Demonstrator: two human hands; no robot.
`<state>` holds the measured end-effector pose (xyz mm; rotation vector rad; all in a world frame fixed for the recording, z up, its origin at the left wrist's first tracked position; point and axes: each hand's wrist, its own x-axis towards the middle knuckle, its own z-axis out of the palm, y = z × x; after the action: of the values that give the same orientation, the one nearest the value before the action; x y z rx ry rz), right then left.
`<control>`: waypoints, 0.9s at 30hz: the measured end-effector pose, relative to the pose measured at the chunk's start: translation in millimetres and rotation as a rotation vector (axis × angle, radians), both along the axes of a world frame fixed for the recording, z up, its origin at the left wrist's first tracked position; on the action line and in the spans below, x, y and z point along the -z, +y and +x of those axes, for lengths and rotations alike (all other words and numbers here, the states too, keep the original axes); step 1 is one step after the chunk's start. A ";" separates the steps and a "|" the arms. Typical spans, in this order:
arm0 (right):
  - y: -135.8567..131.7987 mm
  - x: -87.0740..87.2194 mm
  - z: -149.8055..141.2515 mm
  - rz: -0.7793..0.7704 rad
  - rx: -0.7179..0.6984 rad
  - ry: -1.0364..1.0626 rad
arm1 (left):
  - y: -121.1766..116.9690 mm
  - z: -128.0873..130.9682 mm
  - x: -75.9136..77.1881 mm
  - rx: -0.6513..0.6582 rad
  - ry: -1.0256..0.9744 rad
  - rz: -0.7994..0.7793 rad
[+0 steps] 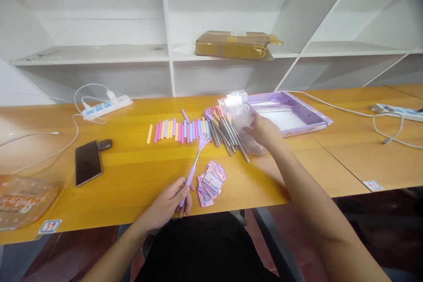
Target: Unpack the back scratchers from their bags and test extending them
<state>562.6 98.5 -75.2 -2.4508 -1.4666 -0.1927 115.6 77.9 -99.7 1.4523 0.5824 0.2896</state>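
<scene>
My left hand (176,197) is closed round the lilac handle of a telescopic back scratcher (191,172). Its claw-shaped head points away from me, over the wood table. At the heap of clear plastic bags (238,112), my right hand (266,131) grips a bag with thumb and fingers; the fingertips are partly hidden. Left of the bags lie several metal scratcher rods (228,131) with purple and orange claw heads. A row of loose coloured handles (180,131) in pink, blue, orange and purple stretches further left. Printed cards (210,183) lie in an overlapping pile beside my left hand.
A purple box (312,115) lies open behind my right hand. On the left are a phone (88,163), a power strip (107,106) with cables, and an orange-printed plastic packet (26,200). A taped cardboard box (231,45) rests on the shelf. Another power strip (399,112) is far right.
</scene>
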 end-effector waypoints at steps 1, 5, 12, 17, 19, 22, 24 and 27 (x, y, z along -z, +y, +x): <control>-1.4 -3.4 4.2 0.027 0.004 0.032 | 0.3 -0.3 0.2 -0.001 0.002 0.006; -12.8 -19.5 12.3 0.189 -0.023 0.170 | 0.0 -0.3 -1.9 -0.022 -0.021 0.002; -71.3 -33.6 -73.6 0.582 -0.243 0.437 | -4.2 0.9 -0.5 -0.140 -0.048 0.000; -110.0 -12.1 -183.6 0.432 -0.644 0.826 | -7.4 0.6 -0.5 -0.057 -0.030 0.061; -113.7 4.4 -212.1 0.348 -0.777 0.885 | -9.0 0.3 -2.4 -0.002 -0.002 0.137; -111.2 27.6 -232.4 0.287 -0.915 0.833 | -10.6 -0.4 -4.4 0.017 0.009 0.319; -109.7 37.2 -236.6 0.302 -0.940 0.775 | -11.2 -0.5 -4.3 0.028 -0.021 0.424; -113.4 39.1 -237.4 0.301 -0.964 0.701 | -12.8 -0.4 -2.9 0.029 -0.035 0.464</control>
<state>325.2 -14.9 -114.3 -1.1611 -1.8529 0.5383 115.2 65.2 -96.7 1.8954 0.4828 0.4472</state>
